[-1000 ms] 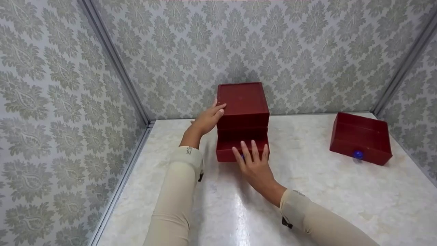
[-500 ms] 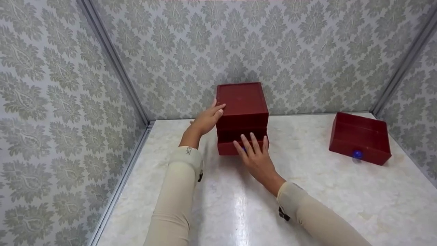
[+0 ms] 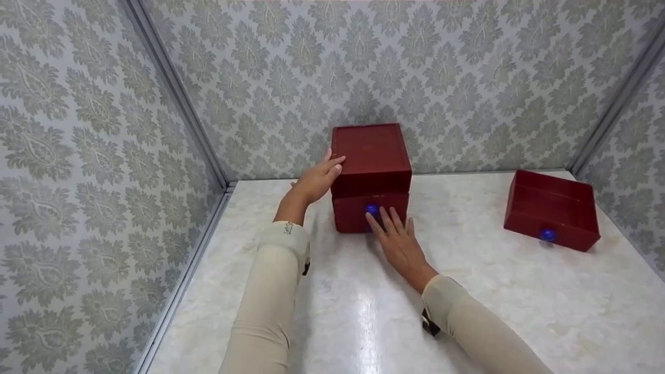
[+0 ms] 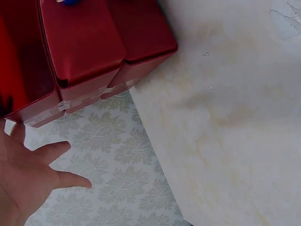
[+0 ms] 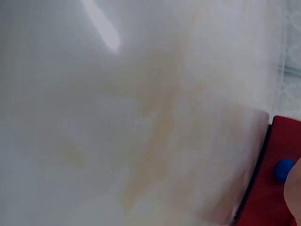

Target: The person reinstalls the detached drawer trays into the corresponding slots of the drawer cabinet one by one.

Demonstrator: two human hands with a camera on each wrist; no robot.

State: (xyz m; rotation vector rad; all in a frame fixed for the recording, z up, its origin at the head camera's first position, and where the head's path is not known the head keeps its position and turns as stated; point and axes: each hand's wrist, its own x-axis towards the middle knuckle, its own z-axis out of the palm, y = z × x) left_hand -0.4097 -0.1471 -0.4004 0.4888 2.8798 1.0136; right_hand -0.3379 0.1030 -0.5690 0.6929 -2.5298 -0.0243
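Cabinet [image 3: 368,148] stands at 12 o'clock on worktop [image 3: 499,311]. Fitted drawer [image 3: 350,214] looks fully home; top slot [image 3: 370,184] not yet filled, loose drawer [image 3: 553,200] at 2 o'clock. Left hand [image 3: 315,182], fingers [image 4: 70,180] spread, touches cabinet's 9 o'clock side; right hand [image 3: 403,249] straight-fingered beside blue knob [image 3: 370,209], gripping nothing.

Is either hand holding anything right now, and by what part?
Nothing appears gripped: the left hand rests at the left edge of the red cabinet; the right hand touches a drawer front.

Whitish marbled tabletop [image 3: 337,306], kinda shiny. Red drawer unit [image 3: 370,150] near back edge, loose red drawer [image 3: 571,239] well off to right.
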